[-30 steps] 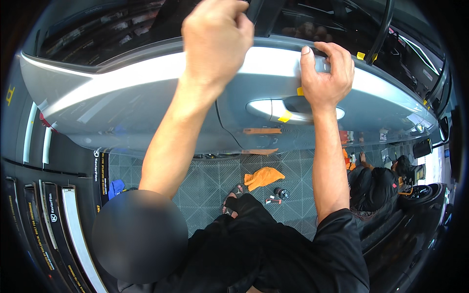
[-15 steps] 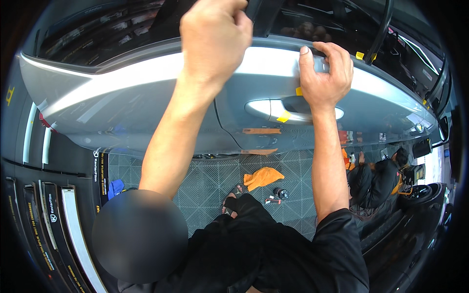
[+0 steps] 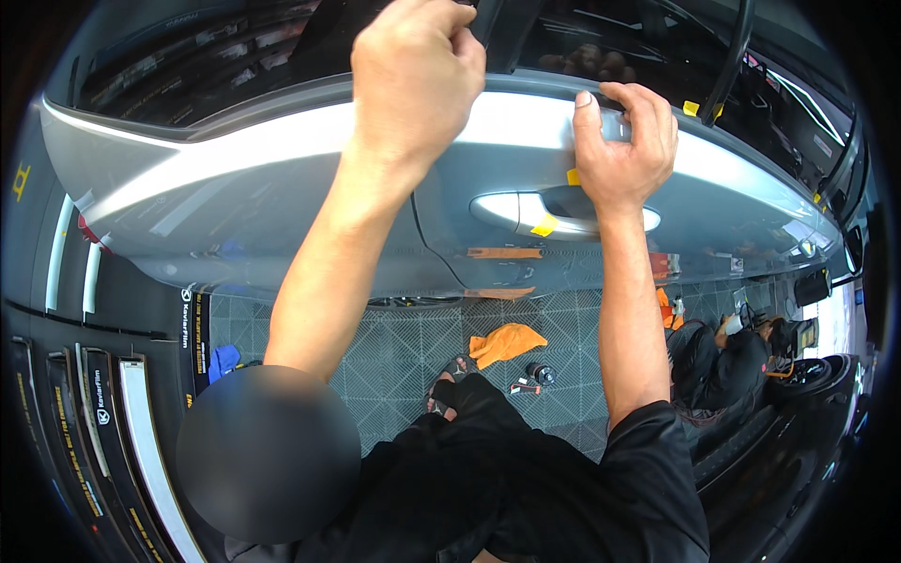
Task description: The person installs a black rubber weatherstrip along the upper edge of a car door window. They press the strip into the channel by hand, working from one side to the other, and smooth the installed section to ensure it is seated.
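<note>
In front of me stretches the silver side of a car (image 3: 282, 178), with dark windows (image 3: 235, 80) above it. My left hand (image 3: 419, 80) is raised to the dark pillar (image 3: 511, 33) between the windows, its fingers curled together. Whatever lies in those fingers is hidden. My right hand (image 3: 627, 145) rests against the top of the door just under the glass, thumb apart from the bent fingers, with no object visible in it. Below it sits the silver door handle (image 3: 500, 208), bearing a piece of yellow tape (image 3: 544, 225).
An orange cloth (image 3: 507, 344) lies on the grey tiled floor (image 3: 394, 347) by my foot, beside a black bottle (image 3: 541, 373). To the right a person in dark clothes (image 3: 737, 371) sits low near a black car (image 3: 798, 460). Long boxes (image 3: 80, 432) stand at the left.
My left hand has shifted very slightly at the pillar; my right hand stays in place. The person at the right has changed posture and moved a hand.
</note>
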Action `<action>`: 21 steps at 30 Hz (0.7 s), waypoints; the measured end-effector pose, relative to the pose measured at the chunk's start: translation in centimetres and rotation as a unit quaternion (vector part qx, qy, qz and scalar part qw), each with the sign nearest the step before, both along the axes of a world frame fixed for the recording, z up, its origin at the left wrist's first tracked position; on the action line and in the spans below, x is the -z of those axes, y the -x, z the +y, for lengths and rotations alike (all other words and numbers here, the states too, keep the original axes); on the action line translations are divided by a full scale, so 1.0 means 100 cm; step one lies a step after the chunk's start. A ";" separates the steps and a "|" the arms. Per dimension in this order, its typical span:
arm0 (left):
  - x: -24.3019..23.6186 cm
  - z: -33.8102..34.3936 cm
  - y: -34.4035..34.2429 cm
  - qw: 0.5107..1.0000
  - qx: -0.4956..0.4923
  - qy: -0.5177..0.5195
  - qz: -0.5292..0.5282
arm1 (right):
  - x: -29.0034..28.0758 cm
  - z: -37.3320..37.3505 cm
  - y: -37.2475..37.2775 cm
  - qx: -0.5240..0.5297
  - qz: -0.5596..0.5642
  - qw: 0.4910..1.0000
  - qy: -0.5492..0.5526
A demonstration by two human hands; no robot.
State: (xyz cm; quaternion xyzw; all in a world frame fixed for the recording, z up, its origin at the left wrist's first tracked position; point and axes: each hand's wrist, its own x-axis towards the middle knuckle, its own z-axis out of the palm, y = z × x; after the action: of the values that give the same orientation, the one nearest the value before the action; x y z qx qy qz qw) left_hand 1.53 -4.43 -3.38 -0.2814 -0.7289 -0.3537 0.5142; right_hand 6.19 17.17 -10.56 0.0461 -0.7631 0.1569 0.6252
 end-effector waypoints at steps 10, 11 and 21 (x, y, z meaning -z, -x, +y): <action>-0.007 0.006 0.000 0.999 0.005 -0.032 -0.016 | -0.001 -0.001 -0.001 0.009 -0.010 1.000 0.001; -0.007 0.006 0.003 0.999 0.002 -0.048 -0.016 | -0.001 -0.001 -0.001 0.010 -0.007 1.000 0.001; -0.007 0.005 0.010 0.999 -0.003 -0.043 -0.005 | -0.001 -0.001 -0.002 0.006 -0.006 1.000 0.002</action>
State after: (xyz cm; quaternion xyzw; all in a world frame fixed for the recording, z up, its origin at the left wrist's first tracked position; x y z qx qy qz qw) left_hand 0.58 -3.95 -2.68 -0.2556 -0.7161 -0.3848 0.5234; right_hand 6.34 17.05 -10.49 0.0389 -0.7670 0.1551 0.6214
